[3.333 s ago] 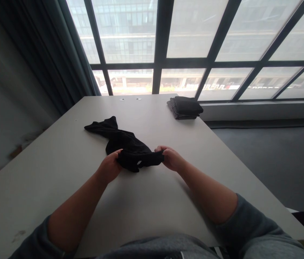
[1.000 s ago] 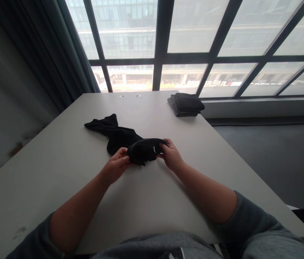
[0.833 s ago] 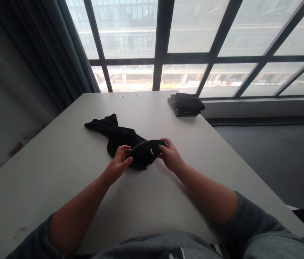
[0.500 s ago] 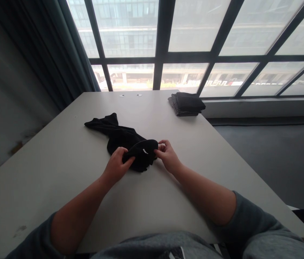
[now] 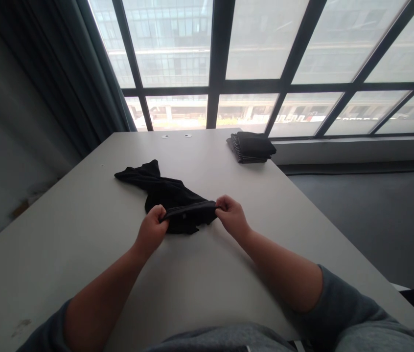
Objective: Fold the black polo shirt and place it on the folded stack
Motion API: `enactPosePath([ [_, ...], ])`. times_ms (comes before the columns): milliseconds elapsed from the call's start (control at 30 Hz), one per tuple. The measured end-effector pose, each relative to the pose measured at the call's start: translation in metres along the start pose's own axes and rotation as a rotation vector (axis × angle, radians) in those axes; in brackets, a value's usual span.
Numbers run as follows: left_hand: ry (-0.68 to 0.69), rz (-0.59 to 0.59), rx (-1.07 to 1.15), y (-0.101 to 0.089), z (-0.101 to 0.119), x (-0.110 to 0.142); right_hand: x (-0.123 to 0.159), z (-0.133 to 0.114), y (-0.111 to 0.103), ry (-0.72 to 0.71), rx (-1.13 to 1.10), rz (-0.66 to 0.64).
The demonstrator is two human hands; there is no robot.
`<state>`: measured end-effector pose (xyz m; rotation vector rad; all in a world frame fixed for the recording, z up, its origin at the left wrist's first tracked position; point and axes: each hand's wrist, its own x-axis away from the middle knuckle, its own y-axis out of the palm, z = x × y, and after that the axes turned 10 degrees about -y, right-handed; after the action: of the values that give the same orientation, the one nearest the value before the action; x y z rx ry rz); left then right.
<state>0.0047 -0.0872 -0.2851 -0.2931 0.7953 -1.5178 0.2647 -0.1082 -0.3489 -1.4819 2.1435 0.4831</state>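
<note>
A black garment (image 5: 170,190) lies crumpled on the white table (image 5: 207,283), stretching from the far left towards me. Its near edge is a band, drawn nearly straight between my hands and lifted slightly; a small pale label shows faintly near the middle. My left hand (image 5: 152,226) is closed on the band's left end. The right end is pinched in the closed fingers of my right hand (image 5: 232,215). Whether the garment is trousers or a top, I cannot tell.
A stack of folded dark cloths (image 5: 253,146), one with striped edges, sits at the table's far right corner. Beyond the table is a large window (image 5: 253,112) with dark frames. A dark curtain (image 5: 82,73) hangs at the left.
My hands have moved apart and closed on the band's two ends. The band, rounded and loose before, is now pulled taut and flat. The white label shows less.
</note>
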Motion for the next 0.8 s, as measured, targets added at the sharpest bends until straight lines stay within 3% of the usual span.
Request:
enactPosePath([
  [67, 0.049, 0.125, -0.070, -0.004, 0.000, -0.001, 0.001, -0.005, -0.003, -0.090, 0.083, 0.016],
  [133, 0.030, 0.148, -0.180, -0.007, 0.002, -0.002, 0.002, -0.008, -0.003, -0.160, 0.149, 0.009],
  [233, -0.069, -0.032, -0.354, -0.008, 0.003, -0.003, 0.001, -0.003, -0.002, -0.147, 0.210, -0.106],
  [300, -0.073, -0.222, -0.385, -0.008, 0.002, -0.003, -0.003, 0.005, -0.002, -0.054, 0.237, -0.218],
  [367, -0.047, -0.330, -0.345, -0.008, 0.001, -0.004, -0.006, 0.011, -0.005, 0.037, 0.241, -0.253],
  [433, -0.035, -0.253, -0.294, -0.010, 0.000, -0.004, -0.007, 0.014, -0.008, 0.026, 0.262, -0.227],
  [567, 0.035, 0.098, -0.209, -0.015, -0.003, -0.008, -0.004, 0.004, -0.011, -0.208, 0.399, -0.188],
  [633, 0.034, 0.138, -0.137, -0.016, -0.004, -0.010, -0.004, -0.003, -0.011, -0.293, 0.378, -0.171],
  [700, -0.016, 0.057, -0.101, -0.015, -0.004, -0.010, -0.005, -0.006, -0.012, -0.320, 0.280, -0.145],
  [800, -0.043, -0.195, 0.018, -0.009, -0.003, -0.008, -0.007, -0.005, -0.013, -0.224, 0.119, -0.158],
])
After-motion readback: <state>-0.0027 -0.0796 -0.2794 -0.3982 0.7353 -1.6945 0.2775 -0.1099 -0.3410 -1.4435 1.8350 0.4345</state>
